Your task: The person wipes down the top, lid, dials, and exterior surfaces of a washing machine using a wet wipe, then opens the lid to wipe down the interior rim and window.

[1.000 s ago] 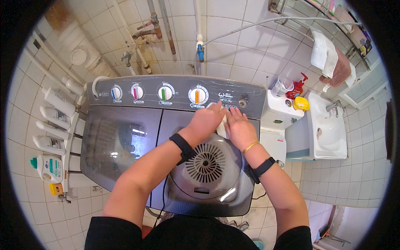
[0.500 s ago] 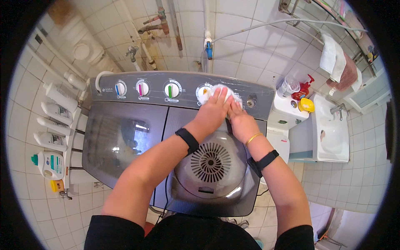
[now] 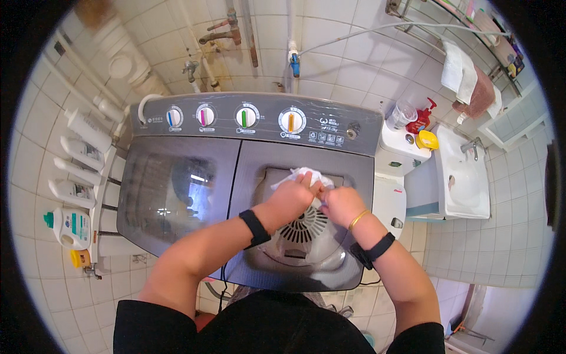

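A crumpled white cloth [image 3: 311,175] is bunched between my two hands, over the right lid of a grey twin-tub washing machine [image 3: 177,153]. My left hand [image 3: 293,199] grips it from the left with bent fingers. Close against it, my right hand [image 3: 342,205] is closed on the cloth's right end. Beneath them lies the round vented spin-side cover [image 3: 303,227], partly hidden by the hands. Behind, the control panel [image 3: 218,127] carries several white dials with coloured pointers, including an orange-marked dial [image 3: 291,123].
Detergent bottles [image 3: 73,229] line a narrow shelf at the left. A red pump bottle [image 3: 421,116], a clear cup [image 3: 402,113] and a yellow container [image 3: 427,140] stand on the toilet tank at right, beside a white sink [image 3: 467,183]. Pipes and taps [image 3: 224,32] run along the tiled wall.
Both hands have come back from the control panel with the white cloth, toward me over the right lid. Flat pressing fingers have curled round the cloth, and the orange-marked dial is uncovered.
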Motion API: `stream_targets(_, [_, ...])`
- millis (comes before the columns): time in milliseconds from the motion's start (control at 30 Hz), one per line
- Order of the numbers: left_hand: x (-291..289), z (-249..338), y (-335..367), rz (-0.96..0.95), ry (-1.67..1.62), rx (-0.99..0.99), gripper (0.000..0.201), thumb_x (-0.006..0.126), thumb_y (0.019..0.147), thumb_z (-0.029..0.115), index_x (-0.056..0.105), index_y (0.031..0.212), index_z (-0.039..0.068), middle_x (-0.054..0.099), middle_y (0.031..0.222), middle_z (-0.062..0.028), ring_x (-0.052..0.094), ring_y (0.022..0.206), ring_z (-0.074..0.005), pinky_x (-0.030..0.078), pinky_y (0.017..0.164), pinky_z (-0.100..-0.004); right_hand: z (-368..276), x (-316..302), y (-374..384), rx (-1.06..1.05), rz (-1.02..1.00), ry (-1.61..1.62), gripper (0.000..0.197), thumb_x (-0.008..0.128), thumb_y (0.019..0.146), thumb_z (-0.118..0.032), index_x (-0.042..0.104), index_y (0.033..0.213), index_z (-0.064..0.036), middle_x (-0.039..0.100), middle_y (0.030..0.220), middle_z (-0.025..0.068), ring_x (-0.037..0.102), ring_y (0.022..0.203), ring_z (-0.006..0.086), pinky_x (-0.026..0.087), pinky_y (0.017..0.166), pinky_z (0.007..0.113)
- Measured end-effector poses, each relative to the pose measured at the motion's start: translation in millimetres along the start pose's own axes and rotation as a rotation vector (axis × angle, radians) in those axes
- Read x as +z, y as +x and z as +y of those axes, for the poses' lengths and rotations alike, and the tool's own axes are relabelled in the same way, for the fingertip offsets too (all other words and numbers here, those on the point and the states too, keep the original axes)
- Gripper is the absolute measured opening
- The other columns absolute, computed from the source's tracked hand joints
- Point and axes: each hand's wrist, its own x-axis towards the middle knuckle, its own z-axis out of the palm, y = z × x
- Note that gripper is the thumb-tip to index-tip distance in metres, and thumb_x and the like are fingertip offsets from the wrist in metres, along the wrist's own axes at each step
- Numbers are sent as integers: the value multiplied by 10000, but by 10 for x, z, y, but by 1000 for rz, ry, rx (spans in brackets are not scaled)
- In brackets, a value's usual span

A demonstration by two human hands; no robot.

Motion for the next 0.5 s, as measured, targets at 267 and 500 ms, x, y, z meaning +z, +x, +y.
stream_targets(267, [-190,168,285,9,-91,-53,471,529,840,64,560,1310,46,562,1311,-278,669,1037,-351,575,771,-408,219,11,-236,-18,467,94,243,583,803,-89,656,1035,-82,683,801,130,681,694,308,557,622,416])
stream_targets(500, [426,-112,783,215,61,-26,540,526,826,74,546,1365,98,569,1298,-295,646,1093,-401,566,836,-418,762,175,19,111,459,38,373,584,804,-3,672,1156,-92,676,1187,149,669,1016,336,557,865,422])
